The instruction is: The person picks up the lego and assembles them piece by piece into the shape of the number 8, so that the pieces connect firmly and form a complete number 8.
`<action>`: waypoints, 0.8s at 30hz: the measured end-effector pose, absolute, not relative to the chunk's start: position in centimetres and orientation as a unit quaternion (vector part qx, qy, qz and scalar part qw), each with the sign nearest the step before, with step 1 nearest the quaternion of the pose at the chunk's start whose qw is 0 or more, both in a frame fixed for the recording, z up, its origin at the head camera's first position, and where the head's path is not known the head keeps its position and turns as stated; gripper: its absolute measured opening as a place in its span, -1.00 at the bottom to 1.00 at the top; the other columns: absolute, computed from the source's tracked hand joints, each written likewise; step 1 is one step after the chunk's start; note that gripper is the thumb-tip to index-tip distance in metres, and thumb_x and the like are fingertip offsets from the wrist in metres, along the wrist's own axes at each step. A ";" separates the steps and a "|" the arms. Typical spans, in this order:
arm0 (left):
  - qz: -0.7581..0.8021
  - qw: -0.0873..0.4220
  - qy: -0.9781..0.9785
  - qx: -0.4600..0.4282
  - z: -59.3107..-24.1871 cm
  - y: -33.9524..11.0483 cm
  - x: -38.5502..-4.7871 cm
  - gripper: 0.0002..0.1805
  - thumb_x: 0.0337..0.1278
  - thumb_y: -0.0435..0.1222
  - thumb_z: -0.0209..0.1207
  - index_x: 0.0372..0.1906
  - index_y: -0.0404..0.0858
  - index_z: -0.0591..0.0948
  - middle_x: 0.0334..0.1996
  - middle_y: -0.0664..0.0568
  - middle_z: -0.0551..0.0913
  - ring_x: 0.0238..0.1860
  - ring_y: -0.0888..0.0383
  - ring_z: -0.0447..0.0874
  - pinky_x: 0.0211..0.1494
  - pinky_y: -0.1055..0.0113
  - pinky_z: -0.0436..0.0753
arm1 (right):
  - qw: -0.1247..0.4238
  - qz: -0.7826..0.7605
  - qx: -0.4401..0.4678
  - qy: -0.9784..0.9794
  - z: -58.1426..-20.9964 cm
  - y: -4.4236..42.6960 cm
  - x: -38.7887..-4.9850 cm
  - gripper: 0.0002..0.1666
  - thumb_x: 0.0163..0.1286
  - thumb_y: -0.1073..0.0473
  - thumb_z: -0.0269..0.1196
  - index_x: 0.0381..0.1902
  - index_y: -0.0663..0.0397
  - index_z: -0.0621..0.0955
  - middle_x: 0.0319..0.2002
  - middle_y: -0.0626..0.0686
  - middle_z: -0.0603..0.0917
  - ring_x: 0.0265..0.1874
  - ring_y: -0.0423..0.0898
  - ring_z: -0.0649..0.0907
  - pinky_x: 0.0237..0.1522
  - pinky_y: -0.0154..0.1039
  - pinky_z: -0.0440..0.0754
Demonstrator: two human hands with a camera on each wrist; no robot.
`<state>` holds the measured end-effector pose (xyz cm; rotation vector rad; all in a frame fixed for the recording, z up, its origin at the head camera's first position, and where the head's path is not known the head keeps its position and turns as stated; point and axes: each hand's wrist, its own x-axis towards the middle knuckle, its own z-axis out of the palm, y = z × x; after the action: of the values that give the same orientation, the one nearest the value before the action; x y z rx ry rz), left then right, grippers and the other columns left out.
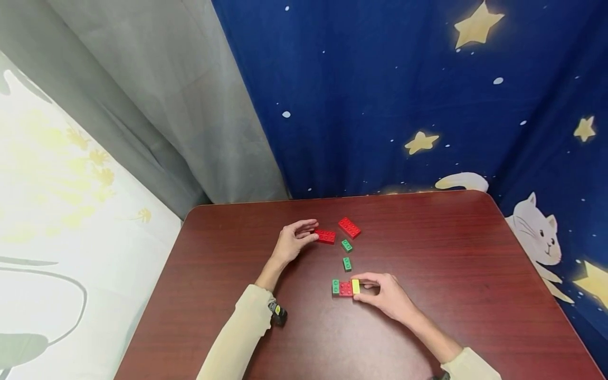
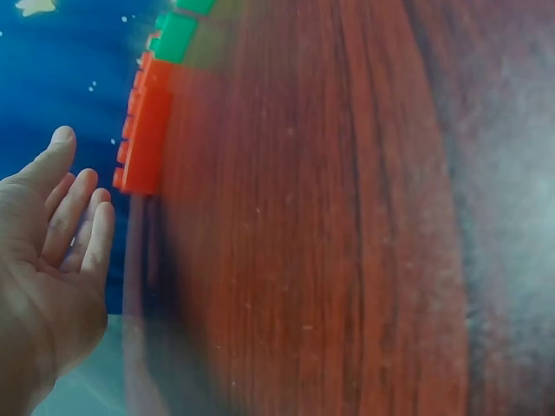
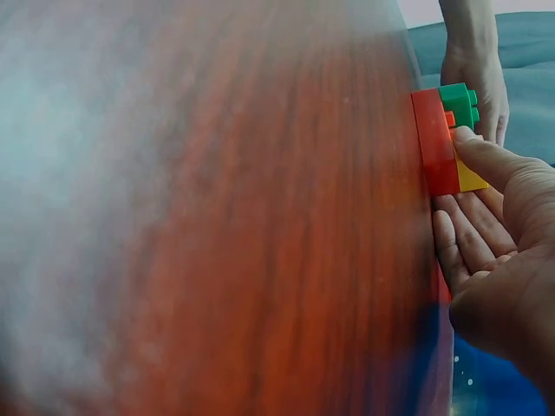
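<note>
- The right hand grasped the yellow brick, pinching it between the thumb on one side and the fingers on the other.
- The yellow brick sat on the right end of the red base brick, which lay flat on the table in front of the person.
- A green end brick stood on the left end of that base, and red studs showed between it and the yellow one.
- The left hand was released, its fingers extended and the thumb apart from them, grasping nothing.
- Its fingertips were just beside the left end of the left red brick; whether they touched it, I could not tell.
- The right red brick lay at a slant close by, a little farther from the person.
- Below these two, the upper green brick and the lower green brick lay near each other, between the red bricks and the built piece.
- Pale sleeves covered both forearms, and a black device was strapped at the left wrist.
- Behind the table hung a gray curtain and a blue curtain with yellow stars.
</note>
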<state>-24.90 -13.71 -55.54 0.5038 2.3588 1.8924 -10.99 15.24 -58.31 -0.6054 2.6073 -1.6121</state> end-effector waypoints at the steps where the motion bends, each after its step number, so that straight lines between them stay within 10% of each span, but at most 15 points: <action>1: 0.613 0.038 0.772 0.163 -55.7 -13.7 -25.0 -0.48 0.24 -0.51 0.42 0.30 -0.50 0.62 0.17 -0.32 0.72 0.27 -0.23 0.67 0.33 -0.07 0.62 | 0.009 -0.515 -0.193 0.835 -58.3 15.2 -11.0 -0.55 0.21 0.14 0.64 0.07 -0.02 0.81 -0.07 -0.09 0.85 -0.14 -0.18 0.80 -0.08 -0.26 0.76; 24: 0.525 0.044 0.837 0.150 -57.3 -13.6 -25.7 -0.45 0.22 -0.49 0.45 0.32 -0.30 0.67 0.20 -0.11 0.74 0.21 0.02 0.73 0.23 0.23 0.70 | 0.017 -0.512 -0.192 0.837 -58.2 15.3 -11.1 -0.55 0.21 0.11 0.64 0.07 -0.05 0.81 -0.08 -0.17 0.84 -0.14 -0.25 0.78 -0.06 -0.26 0.75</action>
<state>-25.66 -13.58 -57.33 0.4580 2.5575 1.6035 -11.08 15.35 -58.18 -0.5976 2.6008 -1.5911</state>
